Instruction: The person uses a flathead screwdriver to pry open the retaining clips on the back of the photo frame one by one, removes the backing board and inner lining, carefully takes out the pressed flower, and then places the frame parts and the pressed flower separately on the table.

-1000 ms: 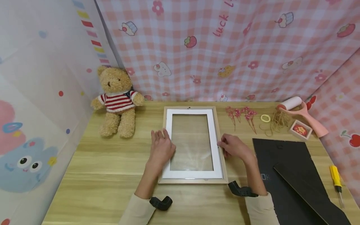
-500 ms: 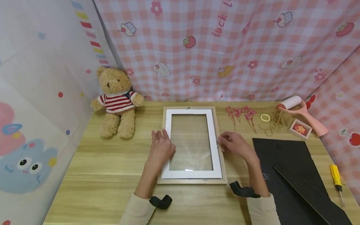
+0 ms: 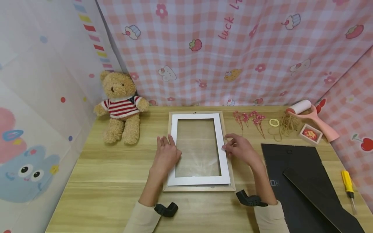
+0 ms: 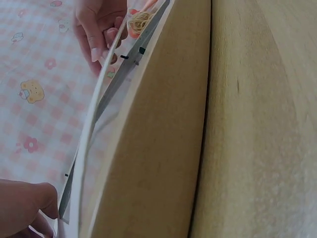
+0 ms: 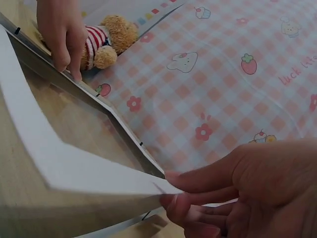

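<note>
A light wooden picture frame (image 3: 201, 188) lies on the table with a white picture mat (image 3: 198, 181) and a clear pane (image 3: 198, 145) inside it. Over the frame's left side lies my left hand (image 3: 166, 155), its fingers holding that rail. In the right wrist view, this hand's fingertips (image 5: 75, 75) touch the rail. On the opposite side, my right hand (image 3: 240, 149) pinches the mat's edge between thumb and fingers. The mat's right side is raised off the frame and bowed in the left wrist view. Small dark tabs stick out along the frame's inner edge.
A black backing board (image 3: 297, 161) with a stand lies to the right, a yellow screwdriver (image 3: 346, 182) beyond it. Behind are dried pink flowers (image 3: 257, 119), a yellow ring (image 3: 274, 122), twine (image 3: 289, 123), a small box (image 3: 310, 134) and a lint roller (image 3: 317, 118). A teddy bear (image 3: 119, 106) sits back left.
My right hand has shifted slightly left over the rail and pinches the mat, whose right edge has lifted. The left hand stays in place.
</note>
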Demonstrator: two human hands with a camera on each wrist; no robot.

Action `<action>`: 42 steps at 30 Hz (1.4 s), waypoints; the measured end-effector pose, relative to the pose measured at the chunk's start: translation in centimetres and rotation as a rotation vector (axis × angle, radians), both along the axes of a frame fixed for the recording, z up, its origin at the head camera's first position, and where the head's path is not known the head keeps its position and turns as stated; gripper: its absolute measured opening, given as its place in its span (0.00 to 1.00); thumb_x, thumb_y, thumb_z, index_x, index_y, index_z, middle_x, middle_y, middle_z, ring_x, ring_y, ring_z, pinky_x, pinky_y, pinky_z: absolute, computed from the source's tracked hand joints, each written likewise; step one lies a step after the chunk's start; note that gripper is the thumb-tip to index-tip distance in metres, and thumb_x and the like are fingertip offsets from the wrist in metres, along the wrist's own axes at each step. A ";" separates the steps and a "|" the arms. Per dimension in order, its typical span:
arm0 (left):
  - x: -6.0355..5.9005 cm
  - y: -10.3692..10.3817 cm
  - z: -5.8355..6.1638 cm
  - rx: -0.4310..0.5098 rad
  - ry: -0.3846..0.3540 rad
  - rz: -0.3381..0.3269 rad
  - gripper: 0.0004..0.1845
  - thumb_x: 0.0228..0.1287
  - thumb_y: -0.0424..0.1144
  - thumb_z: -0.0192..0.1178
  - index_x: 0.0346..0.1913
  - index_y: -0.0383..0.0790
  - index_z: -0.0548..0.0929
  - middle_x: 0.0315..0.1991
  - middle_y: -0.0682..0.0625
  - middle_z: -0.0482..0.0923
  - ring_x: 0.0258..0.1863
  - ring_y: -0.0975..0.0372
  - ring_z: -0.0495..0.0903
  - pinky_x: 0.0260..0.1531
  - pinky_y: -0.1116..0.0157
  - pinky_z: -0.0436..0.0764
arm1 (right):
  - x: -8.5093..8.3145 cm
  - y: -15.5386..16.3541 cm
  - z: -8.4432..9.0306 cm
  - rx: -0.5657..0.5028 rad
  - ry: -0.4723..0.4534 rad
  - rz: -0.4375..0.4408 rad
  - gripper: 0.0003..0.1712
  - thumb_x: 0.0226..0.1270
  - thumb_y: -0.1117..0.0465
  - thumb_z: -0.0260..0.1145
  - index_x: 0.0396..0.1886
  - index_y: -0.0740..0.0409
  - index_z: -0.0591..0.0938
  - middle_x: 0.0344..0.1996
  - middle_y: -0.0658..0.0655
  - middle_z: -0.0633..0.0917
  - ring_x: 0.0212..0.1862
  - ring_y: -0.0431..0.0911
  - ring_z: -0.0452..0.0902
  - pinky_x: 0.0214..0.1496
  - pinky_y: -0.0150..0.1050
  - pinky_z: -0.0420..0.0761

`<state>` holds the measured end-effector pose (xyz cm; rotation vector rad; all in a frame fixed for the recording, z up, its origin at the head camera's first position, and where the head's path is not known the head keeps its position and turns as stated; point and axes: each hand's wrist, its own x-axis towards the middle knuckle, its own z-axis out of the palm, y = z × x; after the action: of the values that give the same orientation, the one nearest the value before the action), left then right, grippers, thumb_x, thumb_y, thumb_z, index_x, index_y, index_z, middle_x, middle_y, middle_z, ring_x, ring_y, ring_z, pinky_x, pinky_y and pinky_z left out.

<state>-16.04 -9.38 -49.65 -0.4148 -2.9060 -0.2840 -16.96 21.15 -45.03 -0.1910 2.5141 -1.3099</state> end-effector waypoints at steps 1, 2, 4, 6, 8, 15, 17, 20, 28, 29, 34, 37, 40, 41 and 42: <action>0.3 0.1 0.7 0.006 -0.020 0.001 0.35 0.70 0.38 0.58 0.66 0.07 0.72 0.57 0.11 0.77 0.61 0.24 0.81 0.76 0.33 0.69 | 0.1 0.0 0.0 -0.012 -0.001 -0.004 0.30 0.80 0.67 0.68 0.73 0.79 0.73 0.36 0.64 0.89 0.31 0.45 0.83 0.39 0.36 0.80; 0.4 0.1 1.0 0.005 -0.030 0.003 0.35 0.70 0.38 0.58 0.67 0.07 0.72 0.57 0.11 0.77 0.62 0.24 0.81 0.76 0.34 0.69 | 0.1 0.0 0.1 -0.029 -0.004 -0.005 0.30 0.80 0.67 0.69 0.73 0.79 0.74 0.35 0.64 0.88 0.32 0.46 0.83 0.40 0.36 0.81; 0.5 0.2 1.4 -0.003 -0.048 0.010 0.34 0.71 0.38 0.57 0.67 0.07 0.72 0.58 0.11 0.77 0.62 0.25 0.81 0.77 0.34 0.69 | 0.2 0.0 0.2 -0.058 -0.009 0.002 0.30 0.80 0.67 0.68 0.73 0.80 0.74 0.35 0.62 0.87 0.32 0.46 0.83 0.40 0.37 0.83; 0.7 0.3 1.9 -0.016 -0.067 0.013 0.33 0.72 0.37 0.57 0.67 0.08 0.72 0.58 0.12 0.78 0.63 0.26 0.81 0.77 0.35 0.69 | 0.4 -0.2 0.3 -0.085 -0.009 0.009 0.31 0.81 0.68 0.68 0.74 0.81 0.72 0.35 0.62 0.85 0.33 0.47 0.82 0.40 0.38 0.84; 0.7 0.4 2.4 -0.019 -0.096 0.016 0.33 0.73 0.36 0.58 0.68 0.08 0.71 0.59 0.13 0.78 0.64 0.27 0.81 0.78 0.35 0.68 | 0.4 -0.3 0.5 -0.113 -0.011 0.008 0.31 0.80 0.69 0.67 0.75 0.81 0.71 0.36 0.61 0.84 0.33 0.46 0.82 0.38 0.38 0.84; -1.1 -0.5 1.7 0.187 -0.386 0.001 0.38 0.85 0.44 0.53 0.79 0.13 0.60 0.75 0.13 0.64 0.80 0.27 0.63 0.84 0.32 0.50 | 0.8 0.1 2.2 -0.268 0.002 -0.067 0.33 0.79 0.74 0.65 0.79 0.78 0.66 0.32 0.54 0.84 0.27 0.40 0.76 0.30 0.32 0.75; -1.8 -1.1 0.8 0.311 -0.463 -0.019 0.40 0.88 0.49 0.50 0.82 0.16 0.57 0.81 0.16 0.55 0.85 0.30 0.53 0.86 0.33 0.43 | 1.3 0.8 2.8 -0.326 -0.007 -0.097 0.34 0.80 0.73 0.64 0.80 0.75 0.65 0.32 0.50 0.82 0.26 0.39 0.74 0.29 0.33 0.74; -2.8 -1.8 -0.7 0.512 -0.513 -0.083 0.44 0.90 0.58 0.46 0.85 0.21 0.55 0.85 0.23 0.50 0.88 0.35 0.48 0.87 0.38 0.45 | 2.2 2.3 3.2 -0.360 -0.001 -0.122 0.34 0.82 0.71 0.63 0.82 0.71 0.65 0.32 0.47 0.83 0.26 0.41 0.74 0.30 0.35 0.74; 0.3 1.8 1.9 0.953 -0.584 -0.227 0.43 0.89 0.58 0.48 0.90 0.36 0.47 0.87 0.33 0.53 0.86 0.42 0.59 0.85 0.47 0.61 | 4.9 6.7 3.8 -0.317 0.084 -0.170 0.33 0.85 0.67 0.62 0.83 0.69 0.64 0.37 0.42 0.84 0.26 0.42 0.75 0.28 0.37 0.75; 1.1 2.7 3.0 0.992 -0.593 -0.229 0.42 0.90 0.55 0.48 0.90 0.35 0.46 0.88 0.33 0.51 0.86 0.42 0.57 0.86 0.45 0.60 | 5.3 7.2 3.9 -0.292 0.100 -0.172 0.33 0.85 0.68 0.62 0.82 0.69 0.64 0.36 0.42 0.84 0.26 0.41 0.75 0.28 0.36 0.76; 3.8 7.0 6.2 1.146 -0.650 -0.148 0.43 0.89 0.47 0.51 0.88 0.29 0.41 0.90 0.36 0.41 0.90 0.46 0.44 0.89 0.46 0.44 | 7.1 9.8 4.4 -0.108 0.184 -0.168 0.31 0.83 0.68 0.65 0.79 0.70 0.69 0.33 0.45 0.84 0.26 0.41 0.77 0.27 0.35 0.80; 4.8 9.7 6.2 1.197 -0.675 -0.108 0.45 0.88 0.48 0.51 0.89 0.32 0.38 0.91 0.38 0.36 0.90 0.47 0.39 0.89 0.46 0.41 | 8.3 11.5 4.3 -0.002 0.214 -0.170 0.30 0.81 0.70 0.66 0.78 0.72 0.70 0.33 0.48 0.85 0.26 0.41 0.77 0.28 0.35 0.81; 5.9 12.4 5.6 1.221 -0.679 -0.103 0.46 0.87 0.47 0.52 0.90 0.35 0.35 0.91 0.39 0.32 0.90 0.45 0.35 0.88 0.44 0.38 | 9.4 13.0 3.6 0.103 0.249 -0.185 0.30 0.78 0.73 0.68 0.75 0.74 0.71 0.33 0.53 0.84 0.26 0.40 0.76 0.28 0.33 0.80; 6.2 13.2 5.3 1.229 -0.676 -0.107 0.47 0.87 0.46 0.52 0.90 0.35 0.35 0.91 0.39 0.30 0.90 0.46 0.33 0.88 0.44 0.37 | 9.7 13.5 3.4 0.135 0.254 -0.194 0.30 0.77 0.74 0.68 0.74 0.74 0.71 0.34 0.55 0.84 0.25 0.40 0.76 0.28 0.33 0.80; 6.5 14.0 5.0 1.228 -0.662 -0.117 0.47 0.86 0.45 0.52 0.89 0.33 0.34 0.91 0.38 0.29 0.90 0.46 0.32 0.88 0.44 0.37 | 10.0 14.0 3.1 0.168 0.259 -0.204 0.30 0.77 0.74 0.69 0.74 0.75 0.71 0.34 0.57 0.84 0.25 0.40 0.75 0.28 0.32 0.80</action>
<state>-9.55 4.65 -44.64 -0.2657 -2.5020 -2.3542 -6.93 35.15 -41.89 -0.0718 2.9140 -1.2042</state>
